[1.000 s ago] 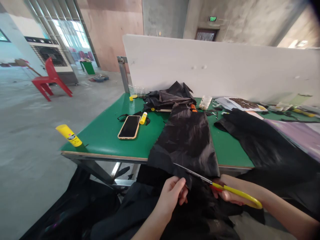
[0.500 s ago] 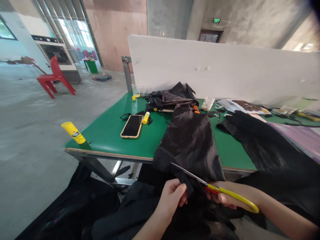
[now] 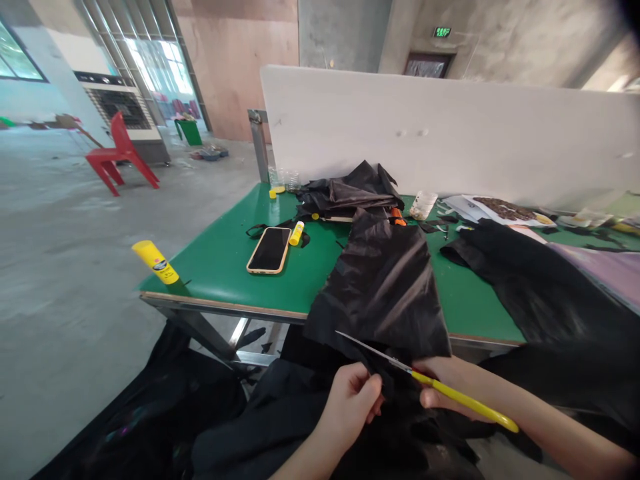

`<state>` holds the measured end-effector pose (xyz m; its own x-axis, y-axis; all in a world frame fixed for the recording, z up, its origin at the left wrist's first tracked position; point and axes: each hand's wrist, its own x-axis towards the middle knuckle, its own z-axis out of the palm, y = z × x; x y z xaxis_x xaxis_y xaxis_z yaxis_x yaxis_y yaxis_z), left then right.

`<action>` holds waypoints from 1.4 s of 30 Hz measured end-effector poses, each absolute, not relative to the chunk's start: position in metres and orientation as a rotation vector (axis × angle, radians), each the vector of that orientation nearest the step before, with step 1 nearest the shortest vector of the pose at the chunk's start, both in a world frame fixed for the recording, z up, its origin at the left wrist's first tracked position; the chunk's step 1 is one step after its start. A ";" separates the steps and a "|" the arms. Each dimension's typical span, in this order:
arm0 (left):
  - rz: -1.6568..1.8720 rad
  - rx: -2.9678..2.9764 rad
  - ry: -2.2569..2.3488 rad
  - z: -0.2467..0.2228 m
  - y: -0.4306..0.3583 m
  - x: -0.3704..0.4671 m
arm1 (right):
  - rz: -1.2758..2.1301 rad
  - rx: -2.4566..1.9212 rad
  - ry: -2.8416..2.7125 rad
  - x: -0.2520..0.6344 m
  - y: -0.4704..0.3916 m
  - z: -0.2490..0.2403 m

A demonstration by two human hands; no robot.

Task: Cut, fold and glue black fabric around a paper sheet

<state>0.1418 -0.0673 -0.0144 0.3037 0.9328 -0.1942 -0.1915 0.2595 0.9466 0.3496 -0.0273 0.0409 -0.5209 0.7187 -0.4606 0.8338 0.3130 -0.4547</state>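
A sheet of shiny black fabric (image 3: 385,287) drapes over the front edge of the green table. My left hand (image 3: 353,400) pinches a strip of black fabric at the sheet's lower edge. Around the yellow handle of a pair of scissors (image 3: 465,398), my right hand (image 3: 445,387) is closed. The blades point left across the fabric, close above my left hand, and part of them is hidden by the cloth. More dark cloth lies below both hands.
On the green table (image 3: 215,280) are a phone (image 3: 270,251), a small glue stick (image 3: 297,234), a large yellow glue bottle (image 3: 156,263) at the left corner and a pile of black fabric (image 3: 350,190). A white panel (image 3: 350,120) stands behind. A red chair (image 3: 121,153) is off left.
The scissor blades look closer together, and less of the red inside the handle shows. The strip in my left hand has shifted slightly right. The whole view has turned a little left.
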 end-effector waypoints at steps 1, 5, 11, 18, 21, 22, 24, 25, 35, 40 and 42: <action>0.919 0.999 0.952 -0.014 -0.069 0.142 | -0.993 1.460 2.372 0.348 -0.028 0.041; 0.884 0.978 0.999 -0.015 -0.074 0.143 | -1.071 1.601 2.145 0.343 -0.028 0.038; 0.924 0.945 1.034 -0.020 -0.074 0.142 | -1.210 1.585 2.167 0.337 -0.028 0.041; 0.936 1.010 0.994 -0.015 -0.077 0.132 | -1.478 1.096 2.477 0.338 -0.029 0.051; 0.911 1.042 0.978 -0.014 -0.081 0.133 | -1.526 1.039 2.499 0.334 -0.025 0.050; 0.910 1.063 0.969 -0.014 -0.082 0.134 | -1.542 1.038 2.491 0.332 -0.024 0.049; 0.899 1.104 0.958 -0.014 -0.083 0.135 | -1.539 1.064 2.481 0.329 -0.022 0.045; 0.890 1.117 0.960 -0.014 -0.083 0.135 | -1.517 1.092 2.477 0.327 -0.021 0.044; 0.861 1.294 1.113 -0.029 -0.091 0.133 | -1.380 1.394 2.328 0.311 -0.023 0.044; 0.872 1.419 1.166 -0.028 -0.093 0.133 | -1.341 1.378 2.422 0.307 -0.016 0.031; 0.854 1.457 1.135 -0.027 -0.092 0.132 | -1.363 1.345 2.470 0.306 -0.013 0.028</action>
